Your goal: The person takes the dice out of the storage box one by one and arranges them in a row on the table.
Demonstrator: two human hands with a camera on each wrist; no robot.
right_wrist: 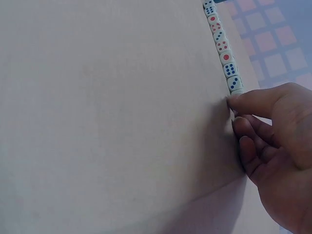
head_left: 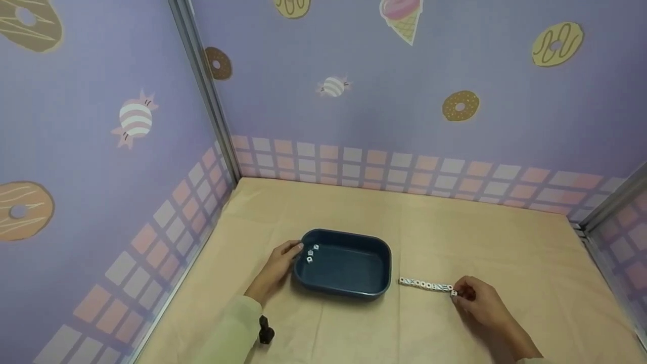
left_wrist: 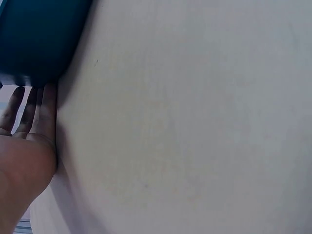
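A dark blue rectangular dish stands on the cloth, with three small white dice inside by its left wall. My left hand touches the dish's left side from outside; in the left wrist view its fingers lie fairly straight against the wall, and the thumb is hidden there. To the dish's right runs a row of white dice with red and blue pips. At the row's right end, my right hand pinches a die between thumb and fingers; fingertips partly cover it in the right wrist view.
A beige cloth covers the table. Purple panels printed with sweets rise behind and at both sides, joined by metal posts. A small dark object shows beside the left sleeve.
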